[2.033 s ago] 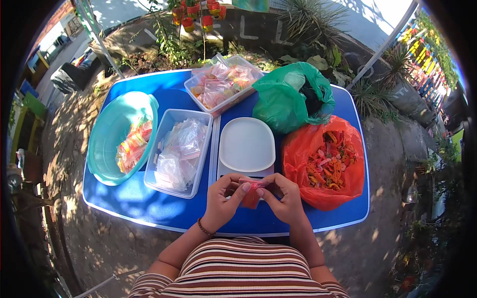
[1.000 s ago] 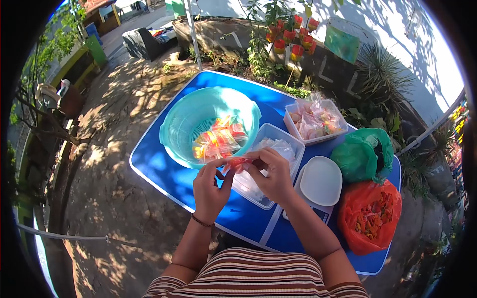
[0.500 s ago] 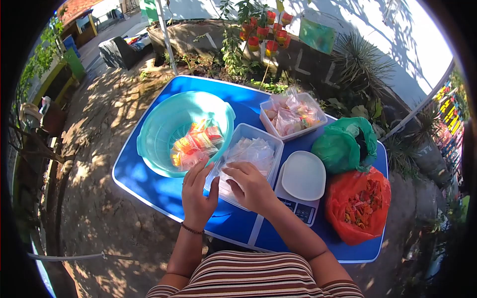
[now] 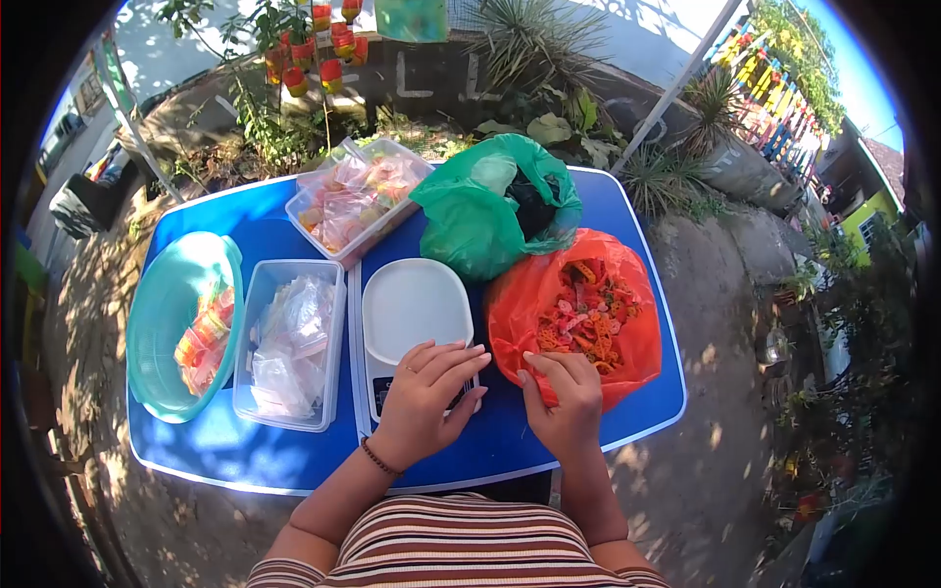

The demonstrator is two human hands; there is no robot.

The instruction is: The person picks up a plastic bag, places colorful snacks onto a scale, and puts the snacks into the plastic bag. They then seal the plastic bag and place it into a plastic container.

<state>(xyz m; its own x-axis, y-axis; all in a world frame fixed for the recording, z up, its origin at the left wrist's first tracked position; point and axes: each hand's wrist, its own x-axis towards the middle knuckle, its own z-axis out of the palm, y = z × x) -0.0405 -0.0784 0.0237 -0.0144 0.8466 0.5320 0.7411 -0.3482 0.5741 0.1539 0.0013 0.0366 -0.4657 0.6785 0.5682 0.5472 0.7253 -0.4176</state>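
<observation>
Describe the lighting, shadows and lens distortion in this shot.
Head view: hard sunlight, dappled leaf shade on the left end of the blue table; fisheye bends its edges and blackens the corners; left hand on the scale and right hand at the red bag look sharp.

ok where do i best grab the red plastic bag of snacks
Pinch the near rim of the red plastic bag, coming from the front beside the right hand. Its mouth gapes upward and its sides are limp, so a lower grip could squash the snacks.
</observation>
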